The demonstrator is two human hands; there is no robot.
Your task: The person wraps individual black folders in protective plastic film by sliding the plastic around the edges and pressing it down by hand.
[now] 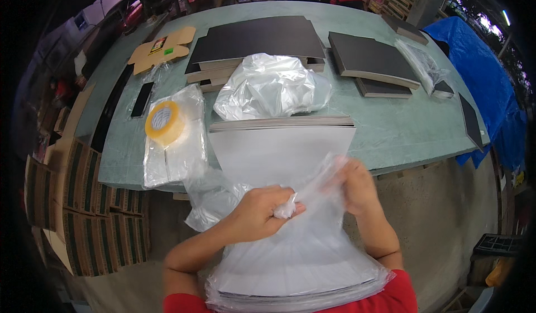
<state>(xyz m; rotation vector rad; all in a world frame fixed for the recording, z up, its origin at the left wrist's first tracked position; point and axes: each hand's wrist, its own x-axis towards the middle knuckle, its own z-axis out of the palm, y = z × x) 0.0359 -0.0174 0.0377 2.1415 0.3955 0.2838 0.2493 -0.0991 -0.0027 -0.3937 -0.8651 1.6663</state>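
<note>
From my remote post, I see the left hand [265, 210] closed on a bunch of clear plastic [287, 208], just below centre. The right hand [358, 187], right of centre, is blurred against the film; I cannot tell whether it pinches or only brushes it. The plastic spreads over a flat stack [296, 299] at the bottom of the frame, near the red shirt. Pulled hard, the thin film could split at the stack's corners; a loosened left grip could let the bunch unroll. White-faced boards [273, 145] stand at centre (whether they join the stack, the film hides), and a careless elbow might shift them. Farther out, on the green surface [402, 137], a yellow tape roll [164, 123] sits centre-left on slick packets [178, 157], where a knock could slide it.
</note>
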